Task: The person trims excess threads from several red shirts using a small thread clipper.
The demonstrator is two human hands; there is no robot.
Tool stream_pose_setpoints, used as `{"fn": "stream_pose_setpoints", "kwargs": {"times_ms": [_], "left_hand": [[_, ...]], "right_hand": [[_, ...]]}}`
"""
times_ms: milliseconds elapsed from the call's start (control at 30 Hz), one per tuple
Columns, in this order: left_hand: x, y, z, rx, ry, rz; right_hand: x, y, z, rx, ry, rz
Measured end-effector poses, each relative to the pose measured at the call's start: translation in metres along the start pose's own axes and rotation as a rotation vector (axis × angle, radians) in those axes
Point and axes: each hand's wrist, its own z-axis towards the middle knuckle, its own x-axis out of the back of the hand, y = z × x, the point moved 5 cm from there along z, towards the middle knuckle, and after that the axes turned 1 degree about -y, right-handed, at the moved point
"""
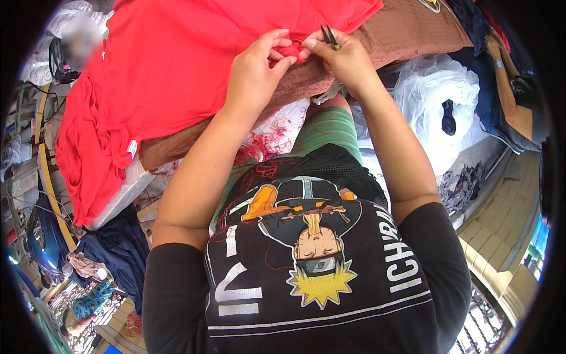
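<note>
A large red garment (171, 65) lies spread over a brown cloth-covered surface (407, 29) in front of me. My left hand (259, 71) is closed on a gathered part of the garment near the surface's edge, with the fabric bunched between thumb and fingers. My right hand (348, 62) pinches the same bunch from the right between thumb and forefinger. That hand also keeps a small pair of dark thread snips (329, 36) in its grip, the blades pointing up and away from the fabric. The exact spot under my fingertips is partly hidden.
Loose red threads (265, 144) litter my lap and the white material beneath the edge. Clear plastic wrapping (436, 100) stands at the right. Another person's arm (506, 88) reaches in at the far right. Dark blue cloth (115, 248) lies at the lower left.
</note>
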Motion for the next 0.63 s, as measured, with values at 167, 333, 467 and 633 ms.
{"fn": "stream_pose_setpoints", "kwargs": {"times_ms": [167,333,467,633], "left_hand": [[0.0,-0.005,0.001,0.082,-0.046,-0.052],[0.003,0.003,0.009,0.031,-0.098,0.118],[0.005,0.007,0.019,-0.021,-0.181,0.335],[0.009,0.016,0.031,0.143,-0.389,0.348]], "right_hand": [[0.006,-0.003,-0.002,0.0,-0.009,-0.087],[0.006,-0.009,-0.002,0.033,-0.025,-0.092],[0.004,-0.017,0.0,0.054,-0.037,-0.127],[0.006,-0.014,0.008,0.15,-0.033,-0.169]]}}
